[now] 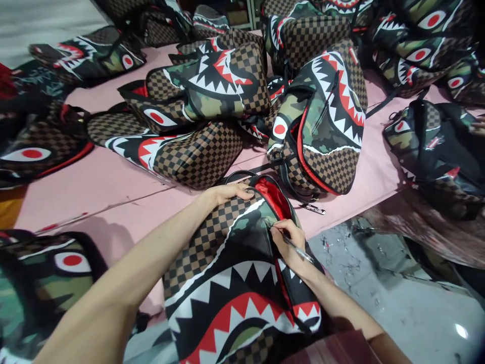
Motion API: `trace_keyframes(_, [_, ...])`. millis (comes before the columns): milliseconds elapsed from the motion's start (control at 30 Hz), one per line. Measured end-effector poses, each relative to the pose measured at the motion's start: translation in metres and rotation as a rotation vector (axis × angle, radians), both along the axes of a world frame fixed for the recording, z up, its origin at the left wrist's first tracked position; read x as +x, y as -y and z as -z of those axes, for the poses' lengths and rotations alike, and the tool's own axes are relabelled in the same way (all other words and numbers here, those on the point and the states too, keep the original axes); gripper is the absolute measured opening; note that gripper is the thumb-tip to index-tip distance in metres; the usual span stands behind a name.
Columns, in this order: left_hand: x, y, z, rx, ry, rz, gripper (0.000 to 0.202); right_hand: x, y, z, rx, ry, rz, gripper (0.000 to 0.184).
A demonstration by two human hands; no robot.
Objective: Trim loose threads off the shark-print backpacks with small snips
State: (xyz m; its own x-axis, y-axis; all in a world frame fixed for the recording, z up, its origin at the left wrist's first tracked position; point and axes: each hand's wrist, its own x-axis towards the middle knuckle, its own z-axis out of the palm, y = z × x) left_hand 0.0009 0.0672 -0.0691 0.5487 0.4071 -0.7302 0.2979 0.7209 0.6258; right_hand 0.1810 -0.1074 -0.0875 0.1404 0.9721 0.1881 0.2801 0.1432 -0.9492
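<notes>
With the left hand [227, 193] lying flat-fingered on the brown-checkered shark-mouth backpack [227, 273], the right hand [290, 241] is pinching a thin metal tool [303, 254] whose tip risks slipping and scoring the panel.

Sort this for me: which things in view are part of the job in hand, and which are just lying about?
In hand:
- nearest backpack, shark-mouth print
- left hand, resting on its top
- right hand, holding a thin metal tool at its zipper

Lying about:
- matching backpacks piled behind
- pink table
- small metal item near the table edge
</notes>
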Motion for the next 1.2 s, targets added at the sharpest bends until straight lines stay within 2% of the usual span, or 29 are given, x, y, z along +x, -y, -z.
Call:
trace_keyframes(267, [-0.002,0.002,0.001,-0.027,0.049,-0.017,0.023,-0.005,-0.001,0.007,0.007,0.005,0.015,0.014])
trace_keyframes(500, [-0.001,0.004,0.003,-0.025,0.084,-0.027,0.029,-0.006,-0.002,0.006,0.018,0.014,-0.006,0.009])
trace_keyframes(667, [0.001,0.005,0.001,-0.032,0.069,-0.025,0.027,-0.008,-0.004,0.005,-0.066,-0.004,0.024,0.009])
trace_keyframes(867, [-0.002,0.011,0.001,-0.099,0.107,0.037,0.028,-0.008,-0.004,0.007,-0.186,-0.084,0.024,0.011])
trace_keyframes(967, [-0.004,0.019,0.006,-0.168,0.226,-0.004,0.026,-0.010,0.002,0.001,-0.132,-0.161,0.003,0.008])
trace_keyframes(1100, [0.000,0.039,0.013,-0.205,0.376,-0.041,0.024,-0.013,0.018,-0.006,0.075,-0.233,-0.010,0.001])
trace_keyframes(1200, [0.011,0.051,0.017,-0.208,0.428,-0.054,0.026,-0.011,0.027,-0.007,0.155,-0.222,-0.017,0.005])
